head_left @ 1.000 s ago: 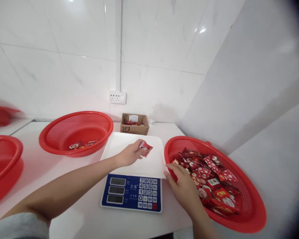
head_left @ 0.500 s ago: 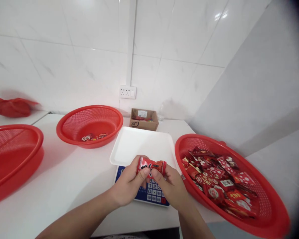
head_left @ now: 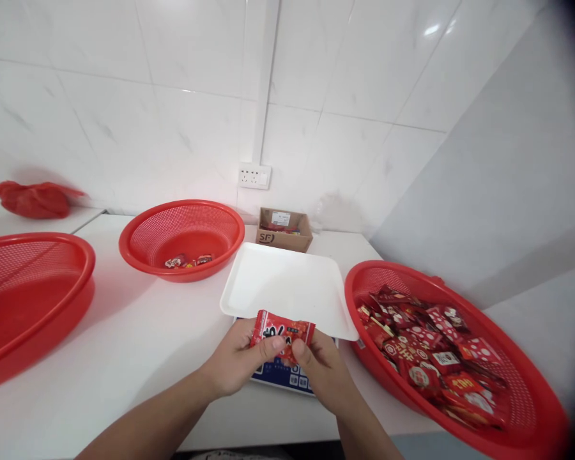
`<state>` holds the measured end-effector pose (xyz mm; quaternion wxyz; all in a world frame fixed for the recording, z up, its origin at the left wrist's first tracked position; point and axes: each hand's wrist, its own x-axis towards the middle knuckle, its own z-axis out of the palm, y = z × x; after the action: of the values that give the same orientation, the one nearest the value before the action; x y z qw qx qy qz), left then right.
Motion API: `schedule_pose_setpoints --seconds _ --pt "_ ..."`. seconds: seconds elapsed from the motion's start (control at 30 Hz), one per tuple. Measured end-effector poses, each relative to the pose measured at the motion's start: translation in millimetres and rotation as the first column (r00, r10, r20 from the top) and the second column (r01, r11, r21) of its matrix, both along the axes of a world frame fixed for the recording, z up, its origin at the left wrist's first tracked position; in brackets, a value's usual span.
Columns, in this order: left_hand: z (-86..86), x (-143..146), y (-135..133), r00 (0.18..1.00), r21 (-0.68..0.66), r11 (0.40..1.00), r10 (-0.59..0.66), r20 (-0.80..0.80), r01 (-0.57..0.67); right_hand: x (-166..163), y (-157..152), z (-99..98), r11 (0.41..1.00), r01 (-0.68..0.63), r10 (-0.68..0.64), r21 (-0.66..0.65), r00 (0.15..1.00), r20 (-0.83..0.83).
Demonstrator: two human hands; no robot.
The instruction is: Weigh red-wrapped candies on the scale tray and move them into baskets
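Both hands hold one red snack packet (head_left: 282, 332) stretched flat in front of me, above the near end of the scale. My left hand (head_left: 234, 364) pinches its left end and my right hand (head_left: 323, 370) pinches its right end. Beyond the hands lies the scale's bare white tray (head_left: 287, 284); its blue keypad (head_left: 280, 375) is mostly hidden under my fingers. To the right, a red mesh basket (head_left: 364, 275) holds several red packets (head_left: 421, 348).
A second red basket (head_left: 138, 246) at the back left holds a few packets (head_left: 188, 260). A large red basket (head_left: 43, 246) sits at the far left. A small cardboard box (head_left: 283, 237) stands by the tiled wall under a socket (head_left: 254, 176). The white wall at right runs close beside the right basket.
My left hand lifted the packet off the white tray and drew it toward me. My right hand left the right basket and took the packet's other end. The view shifted slightly.
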<state>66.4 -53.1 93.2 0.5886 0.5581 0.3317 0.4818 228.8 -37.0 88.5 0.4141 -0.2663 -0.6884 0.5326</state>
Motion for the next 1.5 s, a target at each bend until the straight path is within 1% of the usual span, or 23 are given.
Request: schedule_pose_setpoints --seconds 0.1,0.2,0.3,0.37,0.43,0.53,0.6,0.67,0.73,0.8,0.83,0.9,1.0,1.07,1.17,1.23,1.27,1.3,1.33,1.37,1.4,1.43,1.5 --pt "-3.7 -1 -2 0.999 -0.023 0.999 -0.036 0.036 0.037 0 -1 -5.5 0.999 0.004 -0.003 -0.032 0.999 0.032" --pt "-8.0 -2 -4 0.999 -0.061 0.998 -0.031 0.026 0.033 -2 -3 -8.1 0.999 0.019 -0.016 -0.034 0.996 0.088" --pt "-11.0 -4 -5 0.999 -0.051 0.998 -0.038 -0.005 0.037 0 -5 -11.7 0.997 0.069 -0.063 -0.029 0.984 0.167" --pt "-12.4 -9 -6 0.997 -0.026 0.999 0.039 -0.068 -0.041 3 -7 -16.4 0.993 0.110 -0.098 -0.044 0.968 0.230" --pt "-13.1 -18 -5 0.963 0.017 0.978 0.206 -0.174 -0.207 9 -9 -22.4 0.987 0.146 -0.122 -0.065 0.950 0.288" --pt "-11.7 -43 0 0.832 0.173 0.892 0.453 -0.322 -0.418 23 -14 -29.4 0.967 0.237 -0.193 -0.094 0.921 0.337" --pt "-8.5 -63 6 0.711 0.297 0.805 0.593 -0.378 -0.514 33 -18 -30.4 0.942 0.318 -0.264 -0.106 0.898 0.352" --pt "-3.7 -83 16 0.534 0.392 0.694 0.718 -0.447 -0.605 43 -20 -28.5 0.911 0.402 -0.343 -0.092 0.862 0.373" --pt "1.7 -100 26 0.343 0.470 0.607 0.774 -0.532 -0.641 52 -20 -24.9 0.890 0.455 -0.403 -0.046 0.828 0.389" --pt "5.8 -114 37 0.188 0.531 0.577 0.767 -0.614 -0.621 60 -19 -20.8 0.878 0.479 -0.442 0.005 0.807 0.391" --pt "6.8 -119 42 0.137 0.550 0.579 0.753 -0.643 -0.603 64 -19 -19.0 0.873 0.486 -0.459 0.031 0.800 0.386" --pt "5.9 -128 50 0.082 0.567 0.595 0.727 -0.681 -0.569 70 -18 -15.9 0.860 0.504 -0.496 0.084 0.783 0.375" --pt "-2.8 -136 56 0.064 0.589 0.607 0.723 -0.688 -0.533 82 -19 -14.2 0.833 0.530 -0.546 0.158 0.745 0.383" --pt "-12.4 -135 56 0.062 0.620 0.600 0.742 -0.668 -0.506 93 -19 -15.0 0.805 0.559 -0.586 0.199 0.696 0.416" --pt "-29.9 -122 51 0.091 0.731 0.518 0.838 -0.538 -0.444 116 -18 -16.0 0.735 0.623 -0.662 0.268 0.573 0.482" --pt "-42.2 -105 45 0.153 0.808 0.445 0.895 -0.420 -0.387 134 -15 -14.5 0.687 0.644 -0.706 0.336 0.483 0.518" --pt "-48.1 -95 42 0.196 0.834 0.422 0.906 -0.375 -0.355 142 -13 -13.1 0.674 0.641 -0.717 0.367 0.446 0.536" --pt "-53.5 -85 39 0.240 0.852 0.412 0.906 -0.347 -0.324 151 -10 -11.5 0.682 0.622 -0.705 0.383 0.423 0.569" --pt "-58.3 -75 36 0.289 0.866 0.405 0.901 -0.324 -0.293 159 -7 -9.7 0.713 0.592 -0.669 0.375 0.416 0.616" --pt "-62.5 -66 34 0.340 0.880 0.398 0.890 -0.302 -0.260 167 -3 -8.0 0.766 0.547 -0.602 0.339 0.423 0.677" --pt "-65.9 -58 32 0.390 0.893 0.387 0.877 -0.280 -0.230 174 0 -6.4 0.828 0.488 -0.507 0.277 0.441 0.741" --pt "-68.5 -52 30 0.435 0.903 0.376 0.863 -0.259 -0.207 180 4 -5.0 0.872 0.439 -0.425 0.218 0.457 0.781" --pt "-72.2 -45 28 0.490 0.918 0.347 0.844 -0.218 -0.190 188 12 -2.6 0.932 0.346 -0.279 0.110 0.486 0.829"
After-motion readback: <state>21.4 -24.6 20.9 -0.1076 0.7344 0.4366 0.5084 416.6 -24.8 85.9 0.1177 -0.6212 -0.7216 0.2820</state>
